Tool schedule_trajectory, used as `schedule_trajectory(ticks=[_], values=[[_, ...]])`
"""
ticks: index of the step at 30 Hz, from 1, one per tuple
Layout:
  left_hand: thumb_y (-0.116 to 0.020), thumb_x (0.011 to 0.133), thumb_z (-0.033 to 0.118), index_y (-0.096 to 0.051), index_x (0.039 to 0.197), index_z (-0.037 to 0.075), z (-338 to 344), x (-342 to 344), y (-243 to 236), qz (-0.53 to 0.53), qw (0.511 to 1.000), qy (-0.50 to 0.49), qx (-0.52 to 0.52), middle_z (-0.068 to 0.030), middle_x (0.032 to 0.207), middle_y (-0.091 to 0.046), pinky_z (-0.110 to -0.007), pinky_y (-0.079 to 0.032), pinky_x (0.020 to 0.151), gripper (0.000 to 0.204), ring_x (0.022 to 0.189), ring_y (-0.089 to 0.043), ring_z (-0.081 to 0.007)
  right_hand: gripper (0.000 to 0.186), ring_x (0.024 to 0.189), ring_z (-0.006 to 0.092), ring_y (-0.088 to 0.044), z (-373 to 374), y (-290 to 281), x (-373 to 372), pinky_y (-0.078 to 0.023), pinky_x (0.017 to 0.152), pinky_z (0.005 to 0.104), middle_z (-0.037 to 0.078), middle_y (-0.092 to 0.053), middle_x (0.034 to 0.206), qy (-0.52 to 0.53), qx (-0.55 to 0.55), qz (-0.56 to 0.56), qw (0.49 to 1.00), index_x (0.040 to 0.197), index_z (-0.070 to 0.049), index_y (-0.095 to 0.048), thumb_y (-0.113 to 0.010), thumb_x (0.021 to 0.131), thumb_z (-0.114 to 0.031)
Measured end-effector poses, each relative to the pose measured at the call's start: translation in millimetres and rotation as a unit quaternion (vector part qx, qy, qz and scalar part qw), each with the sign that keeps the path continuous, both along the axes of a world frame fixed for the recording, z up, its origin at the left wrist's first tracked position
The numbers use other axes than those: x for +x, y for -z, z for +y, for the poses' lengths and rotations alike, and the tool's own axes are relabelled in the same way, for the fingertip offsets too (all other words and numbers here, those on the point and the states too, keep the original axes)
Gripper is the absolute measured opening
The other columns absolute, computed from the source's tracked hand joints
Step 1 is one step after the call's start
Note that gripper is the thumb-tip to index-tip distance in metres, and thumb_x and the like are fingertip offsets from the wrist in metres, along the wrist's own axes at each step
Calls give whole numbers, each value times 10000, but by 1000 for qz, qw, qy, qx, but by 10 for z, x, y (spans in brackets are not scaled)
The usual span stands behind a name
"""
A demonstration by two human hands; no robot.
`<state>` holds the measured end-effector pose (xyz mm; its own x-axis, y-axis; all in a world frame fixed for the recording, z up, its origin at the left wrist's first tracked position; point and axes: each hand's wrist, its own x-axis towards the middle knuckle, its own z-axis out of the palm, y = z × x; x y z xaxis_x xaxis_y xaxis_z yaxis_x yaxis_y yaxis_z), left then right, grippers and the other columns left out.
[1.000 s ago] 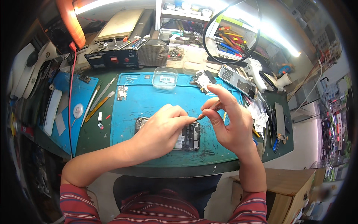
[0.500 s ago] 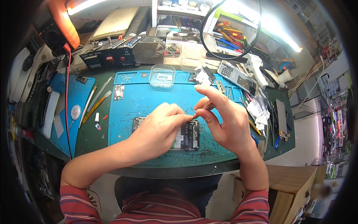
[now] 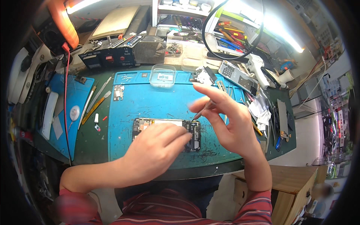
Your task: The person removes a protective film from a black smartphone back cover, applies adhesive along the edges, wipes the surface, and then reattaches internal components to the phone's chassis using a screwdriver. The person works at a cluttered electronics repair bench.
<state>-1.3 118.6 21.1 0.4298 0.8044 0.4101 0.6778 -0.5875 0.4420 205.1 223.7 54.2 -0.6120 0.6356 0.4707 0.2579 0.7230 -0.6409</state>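
An opened phone (image 3: 195, 137) lies sideways on the blue mat (image 3: 150, 101), with its inner parts showing. My right hand (image 3: 232, 123) pinches a slim screwdriver (image 3: 204, 109), its tip slanting down to the phone's far right corner; the other fingers are raised and a little blurred. Over the middle of the phone is my left hand (image 3: 157, 152), fingers curled and pressed together near the phone's right part. Whatever its fingertips hold, if anything, is hidden. The left hand covers much of the phone's near side.
A clear plastic box (image 3: 162, 77) stands at the mat's far edge. Small circuit boards (image 3: 119, 92) lie far left on the mat. A phone frame (image 3: 239, 78) and crumpled paper (image 3: 259, 112) are at the right; a yellow knife (image 3: 95, 108) and white tube (image 3: 96, 118) lie left.
My left hand has dropped away from the screwdriver tip, toward me and over the phone. The screwdriver now slants down at the phone's far right corner, where its tip shows more plainly.
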Motion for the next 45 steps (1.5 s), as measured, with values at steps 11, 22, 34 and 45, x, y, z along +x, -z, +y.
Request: schedule_trajectory(ticks=[11,22,34,45], values=[[-813,790,162,-730,1111,6,-72,48,109,52,997,-11,57,-90,1158,-695,-382,-585,878,366,1054,-694,-254,587,886,230,-764,-38,-7,30,-603,756,337,117,-751,1064,34,90,-70,993,1450,-55,-587,-734,891,49],[-730,811,116,-723,1009,-12,-49,77,174,50,991,-20,123,-99,1083,-708,-340,-562,805,236,980,-694,-221,554,925,197,-764,-62,14,-67,-610,799,324,126,-754,1073,3,-53,41,998,1427,-87,-622,-711,903,68],[-759,819,124,-746,1082,-27,-171,126,196,122,981,-39,145,-159,1166,-725,-381,-603,891,304,1093,-717,-280,470,899,210,-776,-91,-4,-73,-627,789,319,146,-767,1112,11,-37,-5,999,1358,-21,-653,-749,903,47],[-658,809,122,-726,1063,-87,-183,111,220,131,977,-29,167,-230,1155,-724,-395,-586,972,336,1126,-714,-338,495,964,207,-776,-91,-11,-64,-637,834,326,161,-767,1122,30,72,-60,995,1431,26,-572,-713,957,35]])
